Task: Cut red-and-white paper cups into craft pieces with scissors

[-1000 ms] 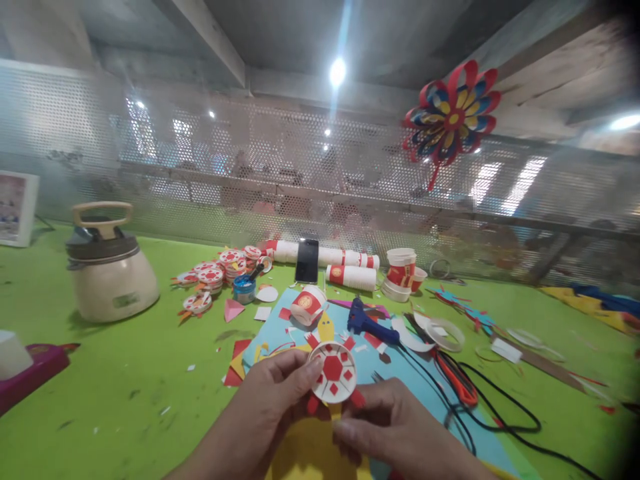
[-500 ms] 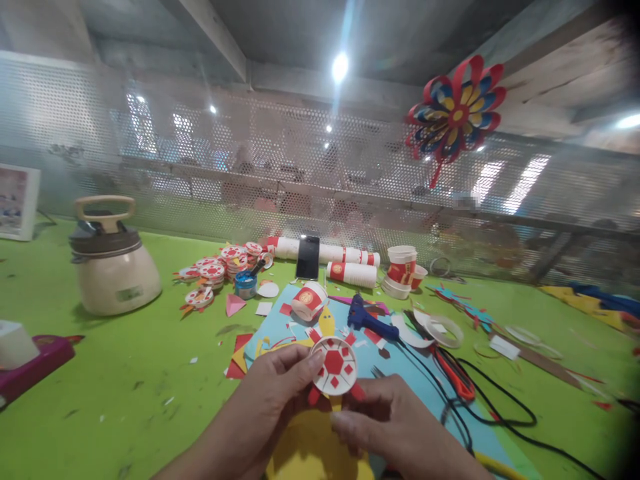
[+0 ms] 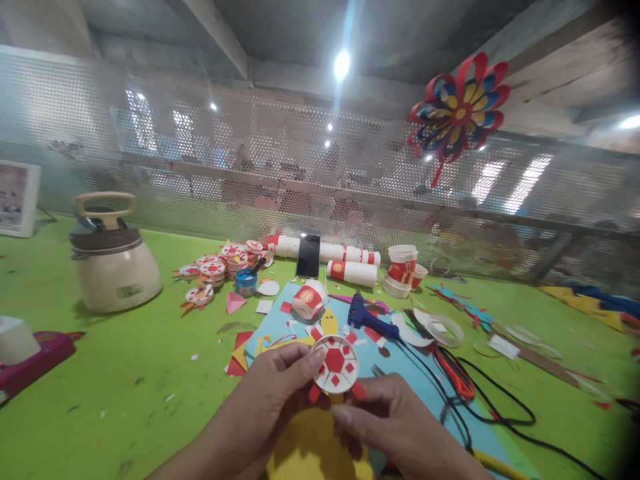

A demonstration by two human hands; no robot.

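Turtle [image 3: 335, 363]: one, paper, red-patterned shell; held on the near side of the glue gun [image 3: 373, 320], to its left.
Left hand [image 3: 280, 387]: grip pinching the shell's left edge, thumb on top.
Right hand [image 3: 387, 417]: grip pinching the turtle's yellow tail.
Cup [image 3: 310, 299]: tilted, left of glue gun.
Phone [image 3: 309, 257]: upright, beyond glue gun, leftward.
Kettle [image 3: 117, 273]: well left of glue gun.
Counter [image 3: 150, 373]: green, beneath glue gun.

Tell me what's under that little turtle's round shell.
Red legs and a yellow head stick out from beneath the round shell. Its underside faces away, so how they attach is hidden, as is part of the left hand.
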